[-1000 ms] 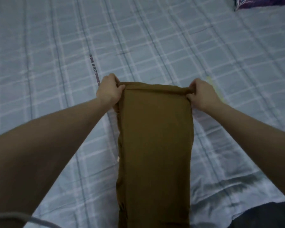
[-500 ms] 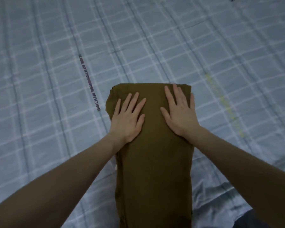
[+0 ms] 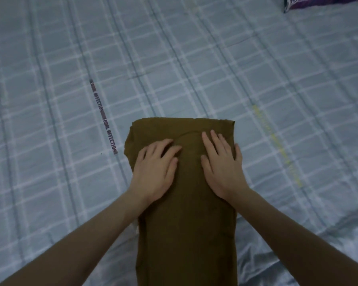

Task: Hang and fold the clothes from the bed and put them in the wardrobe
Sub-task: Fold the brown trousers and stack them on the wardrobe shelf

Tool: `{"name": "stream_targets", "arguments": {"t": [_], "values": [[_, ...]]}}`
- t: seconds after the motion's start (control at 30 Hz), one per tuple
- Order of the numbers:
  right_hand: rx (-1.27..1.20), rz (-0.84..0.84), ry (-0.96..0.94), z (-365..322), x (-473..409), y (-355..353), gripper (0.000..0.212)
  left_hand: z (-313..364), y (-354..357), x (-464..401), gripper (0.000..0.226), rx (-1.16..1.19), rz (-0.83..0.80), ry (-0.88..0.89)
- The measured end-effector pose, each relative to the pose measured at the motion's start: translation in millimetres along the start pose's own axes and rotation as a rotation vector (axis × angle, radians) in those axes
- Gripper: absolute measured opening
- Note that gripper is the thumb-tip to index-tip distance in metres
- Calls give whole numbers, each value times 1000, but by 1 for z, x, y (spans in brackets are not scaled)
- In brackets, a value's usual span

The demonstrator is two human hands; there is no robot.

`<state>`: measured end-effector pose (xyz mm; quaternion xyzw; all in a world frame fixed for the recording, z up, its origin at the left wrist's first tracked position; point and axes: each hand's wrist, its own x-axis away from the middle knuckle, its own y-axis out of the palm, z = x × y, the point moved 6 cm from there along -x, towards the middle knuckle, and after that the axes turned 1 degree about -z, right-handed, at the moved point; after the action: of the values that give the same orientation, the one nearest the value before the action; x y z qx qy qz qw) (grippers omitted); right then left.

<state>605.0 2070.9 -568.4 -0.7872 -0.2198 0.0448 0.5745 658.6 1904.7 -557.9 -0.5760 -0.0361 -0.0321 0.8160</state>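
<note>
The folded olive-brown cloth garment (image 3: 186, 203) lies at 6 o'clock on the grey checked bedsheet (image 3: 256, 69). The left hand (image 3: 155, 172) and right hand (image 3: 221, 170) rest open-palmed on it, gripping nothing; pressing evenly outward should flatten creases.

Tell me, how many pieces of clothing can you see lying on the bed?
1: a brown folded garment lies on the checked bedsheet, under the flat left hand and right hand. Others may lie outside the view.
</note>
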Motion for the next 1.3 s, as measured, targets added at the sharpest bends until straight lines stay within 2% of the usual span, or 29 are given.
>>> {"name": "stream_targets", "arguments": {"t": [0.1,0.17,0.23,0.33,0.5,0.63,0.7,0.8,0.93,1.17,1.23,1.3], "values": [[-69,176,-25,-3,-16,-29,57,-27,-21,-25,45,10,93,-52],[-13,203,-67,-8,-33,-39,60,-43,-26,-43,52,-26,56,-70],[32,66,-59,-9,-54,-37,61,-53,-27,-58,56,-41,-47,-88],[108,-136,-26,-7,-76,-33,47,-56,-36,-77,53,-108,-159,-86],[233,-182,-15,-12,-89,-43,28,-54,-42,-95,44,-125,-370,-123],[282,-167,-72,-11,-88,-47,14,-53,-42,-102,17,-198,-466,-62],[258,-204,-96,-8,-89,-46,11,-55,-42,-103,14,-157,-519,-47],[223,-193,-88,-3,-95,-52,7,-58,-51,-111,14,-147,-462,-45],[203,-89,-82,-5,-113,-69,11,-57,-66,-129,12,-190,-330,-71],[167,184,-44,-12,-146,-109,15,-51,-112,-159,6,-147,25,-84],[175,191,-49,-12,-148,-116,14,-51,-116,-159,6,-136,32,-76],[161,130,-76,-12,-148,-119,12,-52,-115,-156,8,-154,-1,-46]]}}
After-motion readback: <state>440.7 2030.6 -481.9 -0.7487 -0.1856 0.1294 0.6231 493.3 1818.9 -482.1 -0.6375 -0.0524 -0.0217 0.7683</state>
